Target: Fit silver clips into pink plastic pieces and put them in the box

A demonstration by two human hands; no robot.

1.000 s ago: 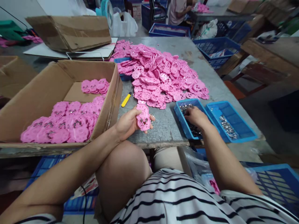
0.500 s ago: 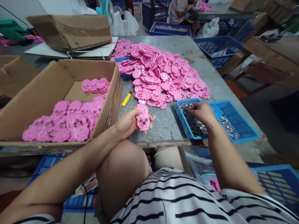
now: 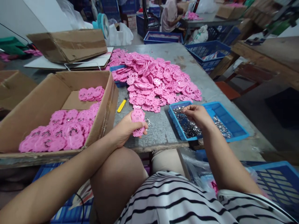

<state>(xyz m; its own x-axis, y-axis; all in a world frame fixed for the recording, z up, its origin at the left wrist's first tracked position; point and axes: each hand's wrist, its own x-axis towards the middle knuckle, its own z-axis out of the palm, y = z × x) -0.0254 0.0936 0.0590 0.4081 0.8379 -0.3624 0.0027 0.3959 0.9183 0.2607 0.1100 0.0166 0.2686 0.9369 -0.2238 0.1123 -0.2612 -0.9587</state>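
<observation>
now left hand (image 3: 126, 127) clamps scalloped pink piece (image 3: 138, 115); right hand (image 3: 198, 115) pinched over shiny bits (image 3: 189, 128)

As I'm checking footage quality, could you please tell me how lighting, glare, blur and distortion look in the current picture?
Head view: dim indoor light, soft shadows, tiny glints on the metal pieces; head view, right side: wooden table smeared and stretched; head view, centre: pink pile reasonably clear.

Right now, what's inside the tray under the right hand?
Small shiny parts lie in the tray. The right hand hides its far right corner; the top layer hides whatever lies beneath.
</observation>
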